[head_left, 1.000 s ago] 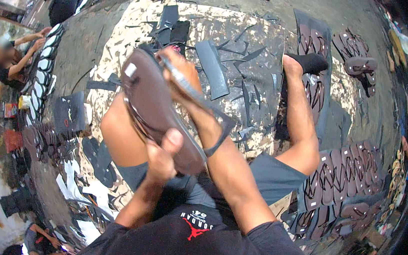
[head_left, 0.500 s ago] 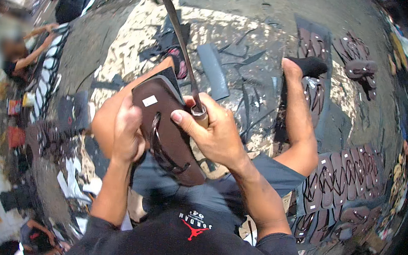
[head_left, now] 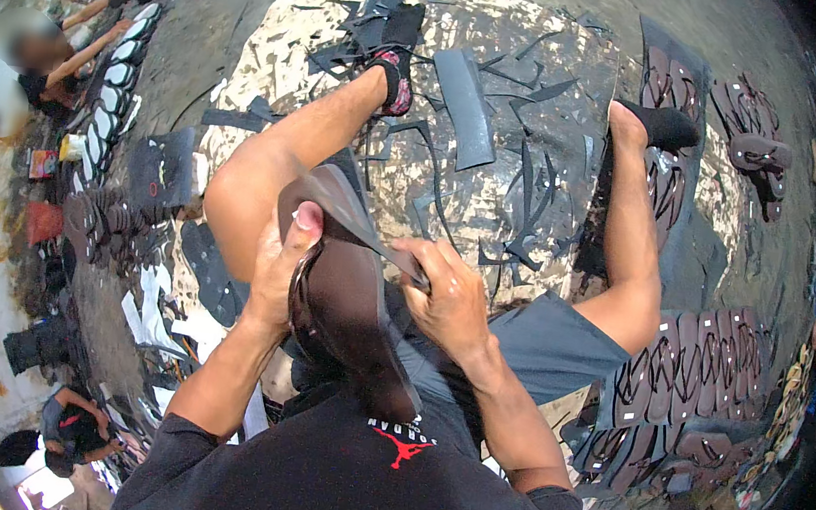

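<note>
I sit on the floor with both legs stretched out. My left hand (head_left: 283,266) grips the upper edge of a dark brown sandal sole (head_left: 352,321) held upright against my lap. My right hand (head_left: 449,295) is closed around the handle of a knife (head_left: 352,216), whose long flat blade lies across the top of the sole, pointing up and left. My thumb presses on the sole's rim just below the blade.
Black rubber offcuts and strips (head_left: 525,198) litter the ground between my legs. Rows of finished brown sandals (head_left: 681,372) lie at my right, more pairs (head_left: 745,122) farther off. Another person (head_left: 57,64) sits at far left beside a row of soles (head_left: 114,101).
The knife blade, raised and pointing away half a second ago, now lies low across the sole's top edge. The sole has turned upright and nearer my lap; my left hand shifted to its upper rim.
</note>
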`<action>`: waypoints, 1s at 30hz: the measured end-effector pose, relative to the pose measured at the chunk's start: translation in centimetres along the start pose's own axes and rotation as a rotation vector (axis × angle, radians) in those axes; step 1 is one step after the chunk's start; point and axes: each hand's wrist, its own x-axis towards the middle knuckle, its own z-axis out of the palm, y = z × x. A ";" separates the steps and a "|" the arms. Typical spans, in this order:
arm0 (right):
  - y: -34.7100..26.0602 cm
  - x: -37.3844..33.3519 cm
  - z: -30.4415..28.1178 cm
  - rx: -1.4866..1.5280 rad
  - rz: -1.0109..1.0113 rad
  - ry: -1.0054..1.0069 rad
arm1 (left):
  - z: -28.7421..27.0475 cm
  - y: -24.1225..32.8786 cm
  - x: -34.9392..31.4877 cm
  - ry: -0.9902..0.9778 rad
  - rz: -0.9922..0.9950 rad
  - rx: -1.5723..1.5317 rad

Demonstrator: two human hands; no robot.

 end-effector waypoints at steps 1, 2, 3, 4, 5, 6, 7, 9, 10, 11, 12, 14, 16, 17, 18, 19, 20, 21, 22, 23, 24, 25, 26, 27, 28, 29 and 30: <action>-0.7 1.2 -0.1 0.007 -0.018 0.010 | -1.2 -1.2 0.5 -0.077 0.064 0.008; -1.2 2.5 -0.2 0.012 -0.026 0.017 | -0.9 -1.0 0.5 -0.091 0.030 -0.008; -1.6 3.7 -0.2 0.018 -0.033 0.024 | -0.7 -0.7 0.5 -0.104 -0.004 -0.023; -2.2 4.6 -0.2 0.022 -0.042 0.031 | -0.6 -0.4 0.5 -0.118 -0.036 -0.040; -3.0 5.1 -0.5 -0.039 -0.017 -0.021 | -0.5 -0.4 0.6 -0.129 -0.029 -0.055; -3.1 5.7 -0.8 -0.050 -0.055 -0.018 | -0.4 -0.4 0.6 -0.140 -0.023 -0.070; -3.1 6.4 -1.1 -0.059 -0.090 -0.018 | -0.3 -0.3 0.6 -0.149 -0.021 -0.084; -3.4 7.6 -2.3 -0.036 -0.140 -0.071 | -0.4 0.1 0.9 -0.191 0.056 -0.017; -3.7 8.2 -3.3 -0.049 -0.126 -0.162 | -0.5 0.3 1.0 -0.214 0.090 0.013; -4.0 8.7 -4.4 -0.061 -0.109 -0.262 | -0.7 0.7 1.1 -0.266 0.037 0.043; -4.2 9.2 -5.6 -0.072 -0.092 -0.362 | -1.0 1.4 1.4 -0.318 -0.016 0.073; -4.1 8.8 -7.5 -0.032 -0.074 -0.502 | -1.2 1.7 1.3 -0.391 -0.111 0.091; -2.9 5.9 -8.6 0.004 -0.108 -0.510 | -1.4 1.0 0.3 -0.413 -0.202 0.072; -1.7 4.2 -8.8 -0.017 -0.105 -0.448 | -1.5 1.1 0.2 -0.427 -0.254 0.051; -1.3 3.0 -9.9 -0.096 -0.044 -0.486 | -1.4 1.2 0.1 -0.457 -0.248 0.150; -1.3 2.0 -11.0 -0.167 0.016 -0.524 | -1.2 1.6 -0.2 -0.483 -0.245 0.257; -1.2 1.5 -11.8 -0.245 0.077 -0.549 | -1.0 1.5 0.0 -0.520 -0.232 0.367; -0.5 1.4 -11.9 -0.244 0.019 -0.546 | -1.0 0.9 0.2 -0.556 -0.181 0.329; -0.5 1.8 -12.0 -0.249 0.008 -0.582 | -0.8 0.9 0.3 -0.605 -0.163 0.288; -0.8 2.2 -12.2 -0.253 -0.003 -0.619 | -0.4 1.0 0.3 -0.653 -0.144 0.246; -1.3 2.7 -12.4 -0.258 -0.014 -0.656 | 0.0 1.0 0.3 -0.701 -0.125 0.203; -2.0 3.4 -12.4 -0.288 -0.013 -0.697 | 0.3 1.0 0.1 -0.704 -0.132 0.205; -2.3 3.9 -12.2 -0.258 -0.038 -0.714 | 0.5 1.1 0.2 -0.740 -0.113 0.252; -2.5 4.4 -11.9 -0.228 -0.063 -0.732 | 0.6 1.1 0.3 -0.774 -0.093 0.298; -2.8 4.8 -11.6 -0.198 -0.088 -0.751 | 0.7 1.0 0.3 -0.808 -0.074 0.344; -3.3 5.3 -11.3 -0.151 -0.102 -0.760 | 1.1 0.9 0.2 -0.826 -0.064 0.333; -3.7 5.8 -11.0 -0.125 -0.110 -0.795 | 1.4 0.8 0.2 -0.855 -0.070 0.365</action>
